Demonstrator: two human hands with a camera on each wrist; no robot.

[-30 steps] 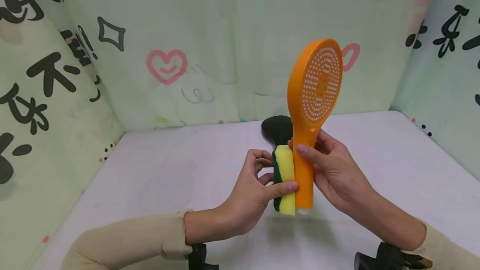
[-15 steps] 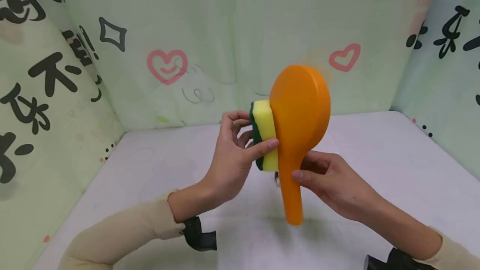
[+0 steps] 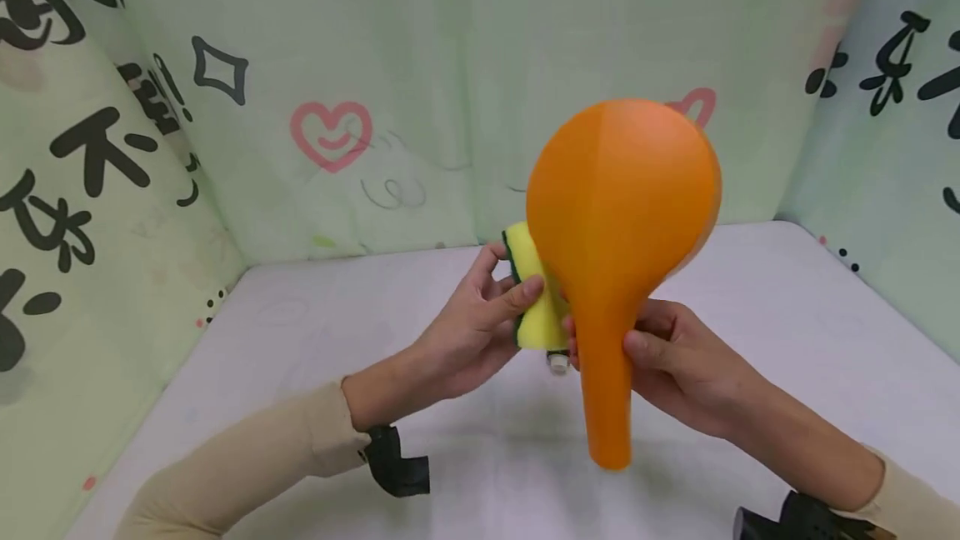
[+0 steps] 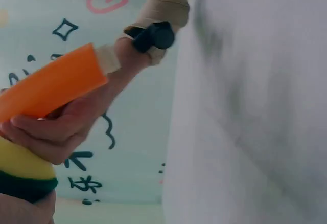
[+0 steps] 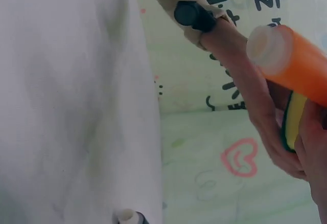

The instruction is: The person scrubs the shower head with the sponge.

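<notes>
My right hand [image 3: 686,365] grips the handle of an orange shower head [image 3: 622,198], held upright with its smooth back toward me. The nozzle face is turned away and hidden. With the thumb in front, my left hand [image 3: 476,327] pinches a yellow sponge [image 3: 542,311] with a dark green scouring side. The sponge's yellow side lies against the left edge of the shower head, which partly covers it. In the left wrist view, the orange handle [image 4: 56,83] ends in a pale connector, and the sponge [image 4: 25,162] sits just below it.
Behind the held things, the white-tipped end of a dark object [image 3: 558,363] shows on the white-covered table [image 3: 337,315]; the rest of it is hidden. Pale green printed curtains [image 3: 420,90] enclose the table at the back and both sides.
The shower head has turned from showing its nozzle face to showing its back, and now stands closer to the camera. The sponge has moved up and left from the handle to the head's lower edge.
</notes>
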